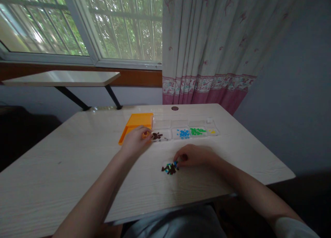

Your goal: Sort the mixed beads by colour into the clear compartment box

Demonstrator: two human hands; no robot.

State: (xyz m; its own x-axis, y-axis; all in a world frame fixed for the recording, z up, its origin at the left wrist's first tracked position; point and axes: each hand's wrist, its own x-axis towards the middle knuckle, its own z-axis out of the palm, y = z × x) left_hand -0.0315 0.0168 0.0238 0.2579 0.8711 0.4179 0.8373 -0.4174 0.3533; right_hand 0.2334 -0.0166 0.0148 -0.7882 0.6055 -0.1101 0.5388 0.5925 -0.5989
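Observation:
A small heap of mixed dark, blue and green beads (170, 168) lies on the pale wooden table (77, 176). My right hand (192, 156) rests just right of the heap, its fingers curled and pinched at the heap's edge. My left hand (136, 140) hovers with bent fingers over the left end of a clear compartment tray (181, 124), beside the cell of dark brown beads (157, 136). Other cells hold blue beads (184, 133), green beads (198, 131) and yellow beads (212, 131). Whether either hand holds a bead is too small to see.
An orange tray lid (136, 125) lies left of the clear tray, partly under my left hand. A round cable hole (174, 108) sits at the table's far edge. A window, a pale shelf (62, 78) and a patterned curtain (207, 58) stand behind.

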